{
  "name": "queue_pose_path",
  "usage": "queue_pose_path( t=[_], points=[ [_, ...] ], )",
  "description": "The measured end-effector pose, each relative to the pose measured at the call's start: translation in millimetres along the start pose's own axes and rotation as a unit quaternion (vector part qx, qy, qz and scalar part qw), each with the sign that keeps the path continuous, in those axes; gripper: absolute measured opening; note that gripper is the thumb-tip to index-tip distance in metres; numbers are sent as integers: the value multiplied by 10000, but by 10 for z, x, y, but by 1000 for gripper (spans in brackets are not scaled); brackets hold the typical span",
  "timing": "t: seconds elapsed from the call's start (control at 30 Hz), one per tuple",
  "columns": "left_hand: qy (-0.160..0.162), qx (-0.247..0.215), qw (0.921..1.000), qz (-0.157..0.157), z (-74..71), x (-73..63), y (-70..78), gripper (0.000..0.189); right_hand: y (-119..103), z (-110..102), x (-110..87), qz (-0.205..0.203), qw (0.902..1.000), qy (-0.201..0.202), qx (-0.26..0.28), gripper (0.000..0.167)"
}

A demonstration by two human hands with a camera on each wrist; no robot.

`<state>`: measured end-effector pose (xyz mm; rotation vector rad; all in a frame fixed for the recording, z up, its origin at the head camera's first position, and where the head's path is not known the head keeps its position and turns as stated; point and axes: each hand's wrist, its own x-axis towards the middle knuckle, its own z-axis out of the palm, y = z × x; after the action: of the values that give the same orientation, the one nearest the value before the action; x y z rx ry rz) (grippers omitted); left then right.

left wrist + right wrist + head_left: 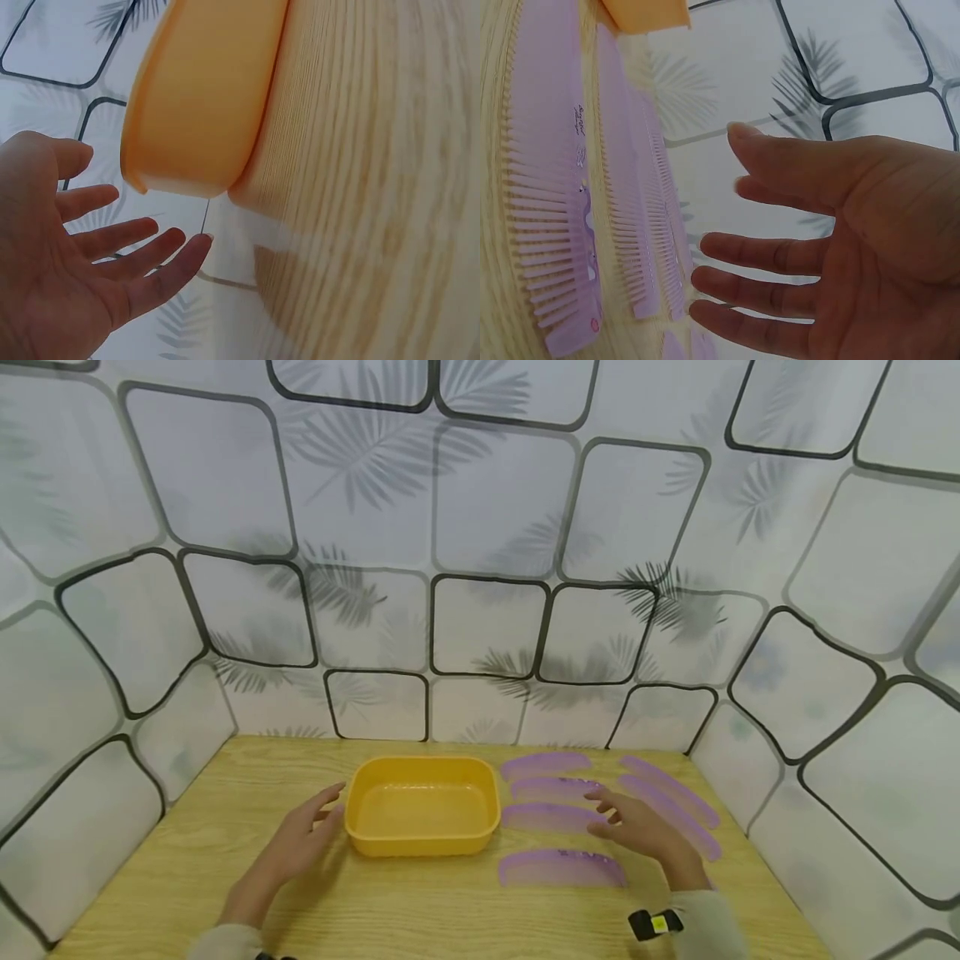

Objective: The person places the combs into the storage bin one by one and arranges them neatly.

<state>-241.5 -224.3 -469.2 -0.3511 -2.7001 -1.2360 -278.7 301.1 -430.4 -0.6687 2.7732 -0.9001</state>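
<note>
A yellow plastic tray (422, 846) stands on the wooden table with nothing inside it. Just left of its wall is my left hand (302, 837), fingers spread and holding nothing; the left wrist view shows the tray's end wall (199, 97) a short way from the fingertips. Several purple combs lie to the right of the tray, among them a near one (561, 868) and one further back (546, 766). My right hand (637, 827) hovers over them with loosely bent fingers and an empty palm. In the right wrist view a comb (551, 180) shows its teeth and small printed decorations.
Two more purple combs (670, 789) lie slanted near the table's right edge. The wooden table (405, 910) meets patterned cloth walls (487, 627) at the back and both sides. A dark band with a yellow-faced device (657, 924) sits on the right wrist.
</note>
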Motion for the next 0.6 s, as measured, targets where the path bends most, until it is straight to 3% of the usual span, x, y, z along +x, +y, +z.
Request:
queue_pose_path(
  t=[0.27,0.47,0.6],
  points=[
    [-12,-632,9980,23,105,51,-1,51,-27,20,15,-56,9997,-33,219,44],
    [-173,-1257,9916,-255,161,97,-7,53,35,105,80,-247,9996,-7,138,34],
    [-316,-1590,9859,-412,200,112,-11,53,37,153,108,-158,9996,-102,213,33]
  ],
)
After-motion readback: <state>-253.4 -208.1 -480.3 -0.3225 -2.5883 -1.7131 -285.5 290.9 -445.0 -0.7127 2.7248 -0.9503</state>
